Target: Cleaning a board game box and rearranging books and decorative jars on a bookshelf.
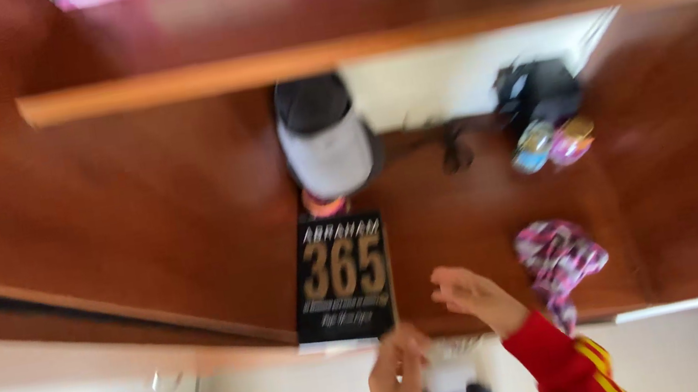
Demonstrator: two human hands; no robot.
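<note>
Book: a black book lies flat on the reddish-brown wooden shelf, its near edge at the shelf's front lip. The cover is dark, with large gold figures across the middle and smaller pale lettering above and below. The pale page edge shows along the bottom. It looks like a thick paperback, but the picture is blurred by motion.

My left hand: my left hand is just below the book's lower right corner, fingers raised towards it. I cannot tell whether they touch the cover. They seem loosely curled, and something pale and blurred sits just beside them. I cannot tell whether I hold it.

My right hand: my right hand hovers over the shelf just right of the book, fingers spread and slightly bent, gripping nothing. Its red sleeve has yellow stripes.

Behind the book: a grey and black cap stands directly behind the book's far edge, with a small orange-pink bit showing between them.

Right side of shelf: a crumpled pink, white and black patterned cloth lies near my right hand. Further back sit a black bundle and two small items, one blue and one pink, side by side.

Above: a lighter wooden board runs across.
</note>
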